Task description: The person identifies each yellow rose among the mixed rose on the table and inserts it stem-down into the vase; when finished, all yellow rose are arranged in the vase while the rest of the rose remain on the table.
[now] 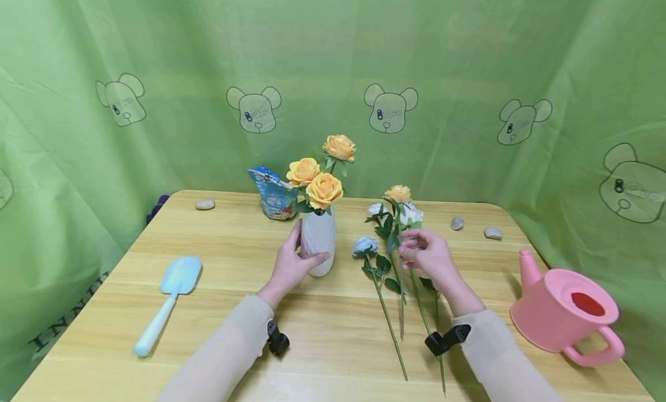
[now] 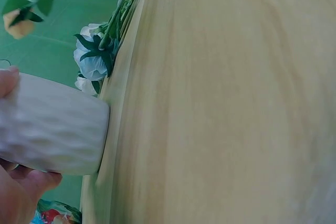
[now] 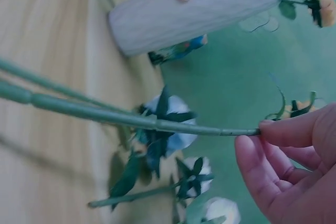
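My left hand (image 1: 292,264) grips a white textured vase (image 1: 324,231), thumb and fingers around its sides. Three yellow-orange roses (image 1: 325,189) stand in the vase. To the right, my right hand (image 1: 429,257) pinches the green stem (image 3: 199,128) of another orange rose (image 1: 398,193) between thumb and fingertips. That rose's bloom points away from me and its stem end points toward me. Beneath and beside this hand lie a light-blue rose (image 1: 365,246) and white roses (image 1: 411,213) with long stems and dark leaves.
A blue printed bag (image 1: 274,198) stands behind the vase. On the left lies a light-blue shovel (image 1: 179,275); at the right edge stands a pink watering can (image 1: 557,309). Pebbles (image 1: 205,205) lie along the back of the wooden table (image 1: 234,234), before a green curtain (image 1: 322,55).
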`<state>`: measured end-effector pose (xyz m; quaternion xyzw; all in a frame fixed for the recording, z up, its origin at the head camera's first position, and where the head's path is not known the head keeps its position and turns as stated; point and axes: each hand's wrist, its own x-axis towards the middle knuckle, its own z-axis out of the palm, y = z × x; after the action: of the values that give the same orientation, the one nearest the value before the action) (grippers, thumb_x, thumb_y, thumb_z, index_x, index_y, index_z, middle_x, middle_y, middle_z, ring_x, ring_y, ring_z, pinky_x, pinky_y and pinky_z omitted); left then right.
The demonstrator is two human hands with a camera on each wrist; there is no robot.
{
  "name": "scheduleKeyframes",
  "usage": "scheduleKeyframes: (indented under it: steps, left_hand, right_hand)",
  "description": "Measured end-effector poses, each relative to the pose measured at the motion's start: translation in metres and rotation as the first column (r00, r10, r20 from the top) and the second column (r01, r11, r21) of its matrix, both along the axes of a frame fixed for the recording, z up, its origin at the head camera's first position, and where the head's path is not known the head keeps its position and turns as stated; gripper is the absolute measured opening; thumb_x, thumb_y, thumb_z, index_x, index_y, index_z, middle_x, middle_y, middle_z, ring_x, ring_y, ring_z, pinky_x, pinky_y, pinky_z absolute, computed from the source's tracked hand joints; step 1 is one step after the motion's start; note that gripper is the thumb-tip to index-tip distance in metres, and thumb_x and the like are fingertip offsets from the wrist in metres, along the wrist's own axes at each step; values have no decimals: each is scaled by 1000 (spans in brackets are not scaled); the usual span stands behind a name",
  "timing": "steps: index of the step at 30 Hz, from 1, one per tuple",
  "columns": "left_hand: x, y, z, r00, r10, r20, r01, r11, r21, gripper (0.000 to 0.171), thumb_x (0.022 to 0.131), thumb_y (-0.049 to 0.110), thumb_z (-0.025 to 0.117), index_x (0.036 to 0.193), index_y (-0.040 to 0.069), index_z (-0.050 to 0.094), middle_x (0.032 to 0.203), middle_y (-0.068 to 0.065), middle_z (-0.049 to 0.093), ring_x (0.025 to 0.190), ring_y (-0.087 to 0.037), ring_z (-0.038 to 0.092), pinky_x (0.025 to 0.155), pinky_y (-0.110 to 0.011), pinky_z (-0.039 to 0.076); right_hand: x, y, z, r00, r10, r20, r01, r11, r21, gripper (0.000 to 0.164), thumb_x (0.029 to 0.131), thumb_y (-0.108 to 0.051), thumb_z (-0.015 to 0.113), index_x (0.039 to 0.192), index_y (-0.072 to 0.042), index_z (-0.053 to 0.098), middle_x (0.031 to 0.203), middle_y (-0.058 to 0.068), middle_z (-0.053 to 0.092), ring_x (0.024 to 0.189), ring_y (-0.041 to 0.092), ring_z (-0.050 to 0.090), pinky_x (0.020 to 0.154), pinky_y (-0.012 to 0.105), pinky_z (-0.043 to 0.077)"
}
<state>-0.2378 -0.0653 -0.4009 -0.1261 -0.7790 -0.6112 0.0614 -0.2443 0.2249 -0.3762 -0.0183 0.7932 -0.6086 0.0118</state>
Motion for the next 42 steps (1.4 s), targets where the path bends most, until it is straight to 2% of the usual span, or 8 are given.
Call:
scheduleKeyframes:
  steps: [7, 14, 26, 30, 36, 42]
  left_hand:
    - [0, 0, -2, 1000, -1, -20, 1, 1000, 6, 92, 78, 14, 76, 148, 5, 16, 146, -16, 31, 128, -33, 37, 101, -44, 36]
    - [0, 0, -1, 1000, 6, -29, -6, 1000, -4, 92, 78, 14, 76, 148, 4, 17, 145, -17, 32, 127, -34, 38, 102, -45, 36]
    - [0, 0, -1, 999, 2, -44, -2, 1000, -3, 91, 78, 13, 76, 148, 4, 18, 145, -17, 33, 126, -35, 39, 101, -45, 36]
    - [0, 0, -1, 999, 0, -54, 0, 1000, 4, 90, 78, 11, 76, 148, 5, 19, 144, -17, 35, 125, -35, 40, 100, -46, 38]
    - [-1, -1, -2, 998, 3, -69, -3, 1000, 3, 88, 78, 11, 76, 147, 5, 21, 142, -17, 37, 124, -34, 42, 98, -45, 40]
    - [-1, -1, -3, 998, 4, -66, -3, 1000, 1, 88, 77, 10, 76, 147, 5, 22, 141, -18, 38, 123, -35, 42, 97, -47, 40]
  right_hand:
    - [5, -9, 20, 989, -69, -134, 59, 995, -80, 43, 84, 6, 61, 125, 8, 47, 98, 12, 55, 75, 14, 60, 66, 30, 56]
    - [6, -19, 34, 944, -179, -276, 118, 967, -224, 37, 82, 11, 61, 118, 11, 51, 89, 4, 60, 69, 11, 60, 65, 30, 56]
    - [7, -40, 65, 889, -277, -366, 107, 901, -420, 27, 82, 7, 65, 108, 8, 57, 89, 13, 59, 70, 17, 61, 64, 31, 56]
    - [5, -49, 78, 862, -302, -407, 73, 869, -490, 27, 81, 6, 66, 107, 8, 56, 89, 15, 58, 70, 19, 61, 64, 33, 56]
    - [2, -67, 100, 798, -356, -487, -5, 804, -595, 26, 80, 7, 67, 103, 8, 57, 89, 17, 58, 69, 22, 61, 62, 34, 56]
    - [2, -83, 120, 724, -463, -511, -38, 713, -700, 23, 79, 9, 66, 100, 7, 57, 85, 17, 56, 68, 25, 62, 60, 35, 56]
